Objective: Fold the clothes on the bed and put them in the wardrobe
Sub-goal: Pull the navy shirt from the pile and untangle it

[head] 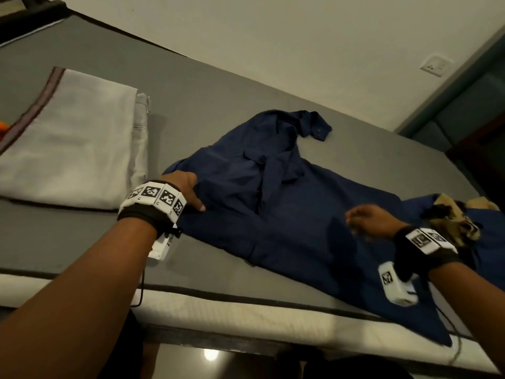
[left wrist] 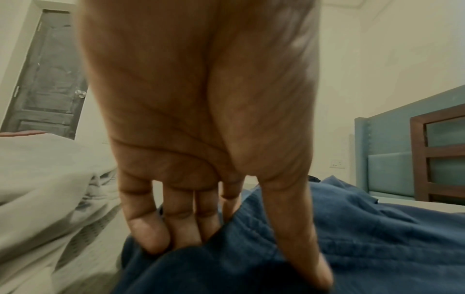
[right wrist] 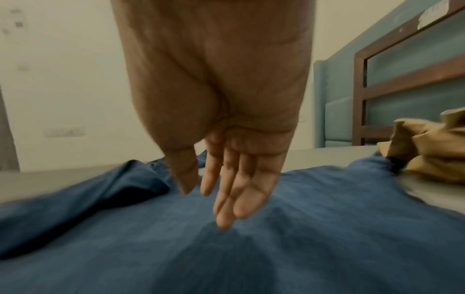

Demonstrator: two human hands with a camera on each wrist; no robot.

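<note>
The navy shirt (head: 287,209) lies spread across the grey bed (head: 191,86), collar end toward the far wall, one cuffed sleeve thrown over its chest and the hem end hanging a little past the near mattress edge. My left hand (head: 183,191) has its grip on the shirt's left edge — in the left wrist view the fingers (left wrist: 161,234) tuck under a fold of cloth while the thumb presses on top, so it is pinching fabric. My right hand (head: 369,218) hovers just above the middle of the shirt, grip released, fingers (right wrist: 231,201) straight and close together; it holds nothing.

The step in hand, as I judge it, is the first lengthwise fold. To do it well I would lay the right palm flat as an anchor along the fold line, then carry the pinched edge over in one smooth sweep, keeping the cloth taut so the loose sleeve does not bunch underneath (that sleeve wants straightening first).

Counting what is on the bed: one navy shirt being worked, one pale folded cloth (head: 73,143) with a dark border just to its left, and one crumpled tan garment (head: 453,214) at the right, resting on more blue fabric whose nature I cannot tell. The wardrobe is not in view.
</note>
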